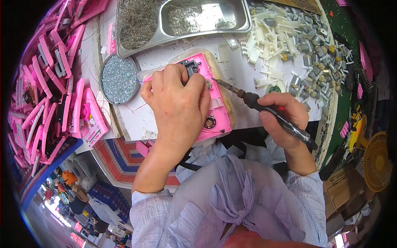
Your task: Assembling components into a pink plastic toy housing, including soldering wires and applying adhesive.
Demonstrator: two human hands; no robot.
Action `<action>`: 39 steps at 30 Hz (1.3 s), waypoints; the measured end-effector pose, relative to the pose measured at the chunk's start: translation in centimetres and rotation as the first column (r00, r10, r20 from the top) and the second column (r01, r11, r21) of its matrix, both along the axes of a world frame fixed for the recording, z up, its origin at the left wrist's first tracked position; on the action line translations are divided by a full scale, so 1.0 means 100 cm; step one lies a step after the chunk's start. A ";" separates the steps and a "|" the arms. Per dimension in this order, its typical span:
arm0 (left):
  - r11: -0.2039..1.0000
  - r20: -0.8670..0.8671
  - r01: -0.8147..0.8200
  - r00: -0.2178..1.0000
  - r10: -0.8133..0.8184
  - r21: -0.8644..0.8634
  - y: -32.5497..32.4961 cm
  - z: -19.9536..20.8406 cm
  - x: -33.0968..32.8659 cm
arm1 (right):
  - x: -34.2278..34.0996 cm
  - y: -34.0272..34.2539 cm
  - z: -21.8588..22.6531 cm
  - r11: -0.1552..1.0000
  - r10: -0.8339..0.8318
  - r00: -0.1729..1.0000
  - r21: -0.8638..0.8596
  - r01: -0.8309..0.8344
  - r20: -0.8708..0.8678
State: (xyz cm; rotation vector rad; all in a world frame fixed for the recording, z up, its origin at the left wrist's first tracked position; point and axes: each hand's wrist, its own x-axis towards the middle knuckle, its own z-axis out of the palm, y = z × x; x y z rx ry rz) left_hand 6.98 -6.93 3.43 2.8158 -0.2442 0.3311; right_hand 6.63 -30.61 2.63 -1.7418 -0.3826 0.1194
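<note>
My right hand (285,118) grips a soldering iron (251,100) by its black handle. The iron's metal tip points left and reaches over a pink plastic case (221,120), close to a small metal part in it; whether they touch I cannot tell. My left hand (178,105) lies over the case's left side with fingers curled and pressed together. A thin blue wire end sticks out beside them, and what the fingertips hold is hidden. A dark grey mechanism (192,66) sits at the case's far end, a round speaker-like part (210,122) at its near end. Under the case is a pale padded block (226,84).
Beyond the case stands a metal tray (248,22) with coiled springs. A round dish (102,84) of small screws is at its left. White plastic pieces (256,45) and small metal motors (308,62) lie heaped at far right. Pink casings (74,107) pile up on the left.
</note>
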 end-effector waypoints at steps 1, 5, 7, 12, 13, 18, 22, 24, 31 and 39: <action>1.000 0.000 -0.001 1.000 0.001 0.001 0.000 0.000 0.000 | 0.000 0.000 -0.001 1.000 0.007 1.000 -0.010 -0.007 0.023; 1.000 -0.006 0.006 1.000 -0.006 0.008 0.000 0.002 0.000 | 0.001 -0.001 -0.002 0.999 0.019 0.995 -0.027 -0.017 0.093; 1.000 0.005 0.012 1.000 -0.012 0.015 0.000 0.001 0.001 | 0.003 -0.002 -0.004 1.000 0.017 0.988 -0.016 -0.014 0.152; 0.999 -0.002 0.012 1.000 -0.012 0.042 -0.001 0.003 0.001 | -0.002 -0.006 0.001 0.999 0.024 0.994 -0.039 -0.020 0.104; 0.999 -0.001 0.014 1.000 -0.014 0.047 -0.001 0.003 0.001 | -0.003 -0.007 0.002 0.998 0.032 0.997 -0.049 -0.029 0.074; 0.996 -0.025 0.029 0.999 -0.027 0.087 -0.001 0.005 0.001 | -0.005 -0.011 0.001 0.998 0.032 0.996 -0.054 -0.027 0.083; 0.993 -0.044 0.033 0.999 -0.028 0.117 -0.001 0.008 0.000 | -0.004 -0.013 0.001 0.997 0.042 0.992 -0.063 -0.034 0.122; 0.993 -0.033 0.039 0.999 -0.036 0.116 -0.001 0.007 0.001 | -0.001 -0.012 -0.003 0.999 0.019 0.983 -0.032 -0.014 0.182; 0.997 0.005 0.030 1.000 -0.030 -0.070 0.007 0.011 -0.007 | -0.003 -0.015 -0.003 0.999 -0.033 0.985 -0.036 0.040 0.171; 0.967 -0.214 0.045 0.977 0.011 0.251 0.083 0.029 -0.034 | -0.001 -0.011 0.000 0.995 -0.098 0.992 -0.017 0.099 0.080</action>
